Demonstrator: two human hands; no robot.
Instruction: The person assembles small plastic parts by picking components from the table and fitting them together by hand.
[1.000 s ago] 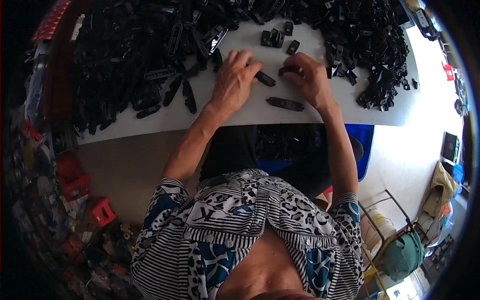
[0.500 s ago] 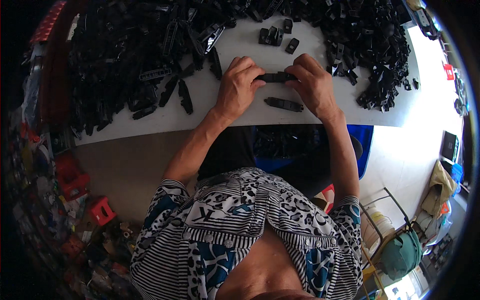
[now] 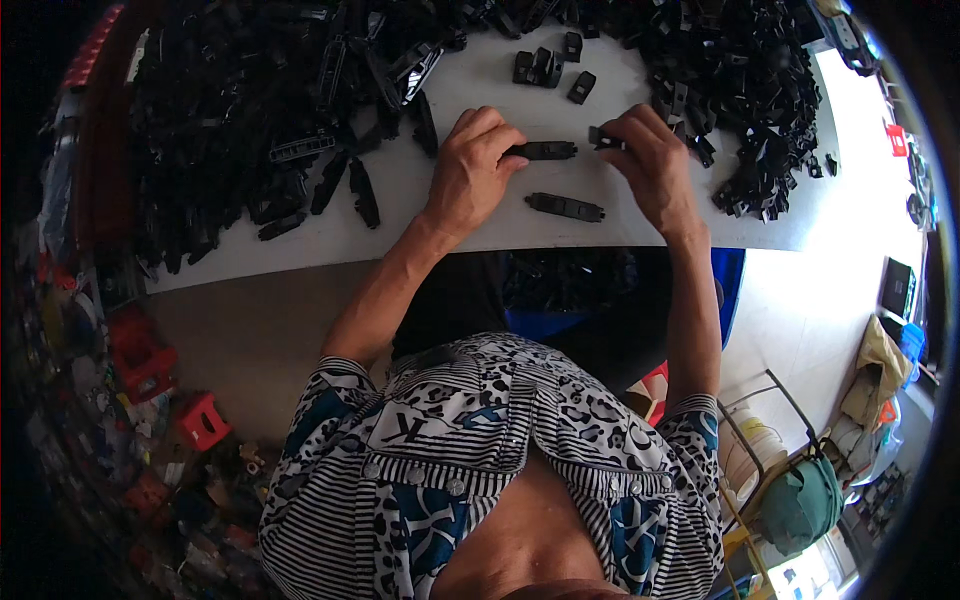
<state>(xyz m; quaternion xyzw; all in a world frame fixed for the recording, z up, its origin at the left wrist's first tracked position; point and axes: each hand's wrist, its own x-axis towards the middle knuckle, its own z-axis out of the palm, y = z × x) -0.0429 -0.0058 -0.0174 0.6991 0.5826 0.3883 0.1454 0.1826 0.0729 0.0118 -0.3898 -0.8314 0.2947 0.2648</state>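
1. The left hand (image 3: 468,170) is pinching one end of a long, narrow, black plastic-looking strip (image 3: 545,150) between thumb and fingers. The free end is pointing right, uncovered; I'm guessing the end grip is for leaving that length open.

2. The right hand (image 3: 652,165) is gripping a small, angular, black plastic-looking piece (image 3: 603,138) by its right side. Its left side is facing the strip's tip, a gap showing between. Whether either piece is resting on the desk, I cannot tell.

3. The hands are working apart, roughly level, over the bare middle of the white, smooth-looking desk (image 3: 555,115).

4. A second black strip with tapered ends and shallow recesses (image 3: 566,206) is lying near the front edge, apparently where both hands can reach it.

5. A few boxy black pieces with openings (image 3: 580,88) are sitting loose beyond the hands, seemingly set out singly for easy picking.

6. A tangled heap of long black parts (image 3: 230,130) is spreading leftward; a heap of short, glossy black bits (image 3: 740,110) is filling the right. The split is looking like sorting by shape.
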